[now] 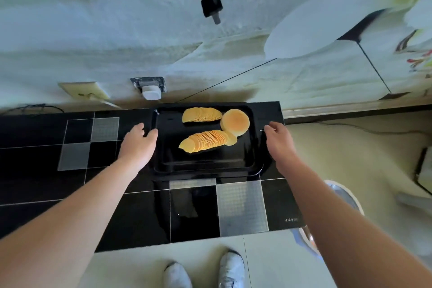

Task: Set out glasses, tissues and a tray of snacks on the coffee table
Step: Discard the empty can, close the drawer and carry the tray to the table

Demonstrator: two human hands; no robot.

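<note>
Tray point(205, 166), black and rectangular with a raised rim, sits on the far part of the black tiled surface point(145, 213), close to the wall, and lies between the two hands. On it are two fanned rows of yellow crisps, a far row point(202, 114) near the back rim and a near row point(205, 140) across the middle, with a round golden bun point(235, 122) just right of the far row and touching the end of the near one. The front part of the tray is bare.

The left hand point(138, 145) is at the tray's left rim, its fingers curled over the edge near the far left corner, with the thumb against the rim. The right hand point(279, 140) is at the tray's right rim, fingers bent round the edge, the palm turned toward the tray. Both forearms reach in from the near side, one to each side of the tray. I cannot tell whether the tray is lifted or resting on the surface.

Behind the tray, on the wall point(117, 30), are a cream socket plate point(84, 91) and a white plug point(152, 92). Two white shoes point(205, 271) stand on the pale floor below the surface's near edge.
</note>
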